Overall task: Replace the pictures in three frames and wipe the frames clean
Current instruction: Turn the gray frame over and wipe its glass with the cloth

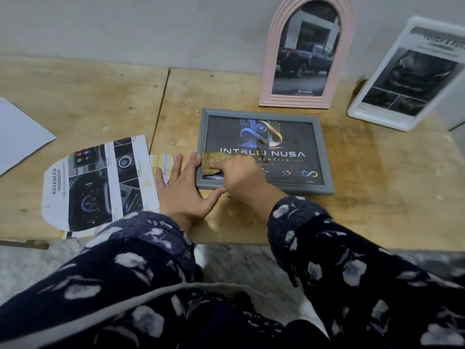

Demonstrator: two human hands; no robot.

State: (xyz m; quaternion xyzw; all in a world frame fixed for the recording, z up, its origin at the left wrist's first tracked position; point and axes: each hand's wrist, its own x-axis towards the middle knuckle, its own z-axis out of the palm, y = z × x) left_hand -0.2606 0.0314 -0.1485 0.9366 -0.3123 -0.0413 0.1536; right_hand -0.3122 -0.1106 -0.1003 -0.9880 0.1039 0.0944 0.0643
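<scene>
Dark floral sleeves (352, 260) fill the bottom of the picture, and both arms reach up from them toward the centre. Right hand (239, 175) pinches a small brownish cloth (214, 161) and presses it onto the lower left corner of the grey frame (327, 172); the fingers curl over the cloth, so only its upper left part shows. Left hand (183, 190) lies flat with fingers spread and straight, fingertips against the frame's left edge, thumb stretched along its bottom rail, gripping nothing.

That grey frame lies face up on the wooden table (377, 185), centre of the picture, long axis running left to right, its "INTELLI NUSA" print reading upright toward the camera. The right hand hides part of the lower lettering.

Two more frames stand in the upper right, making three in all. One is the pink arched frame (266, 91), long axis vertical, propped against the wall, showing a dark pickup. The other is the white frame (357, 109), leaning back, cut off by the right edge, its print blurred.

At left centre lies a loose printed sheet (100, 182) with an arched end pointing left, headed "ADVANCED". A yellowish paper (161, 159) peeks out beneath it. One grey sheet (20, 132) is cut off at the left edge.
</scene>
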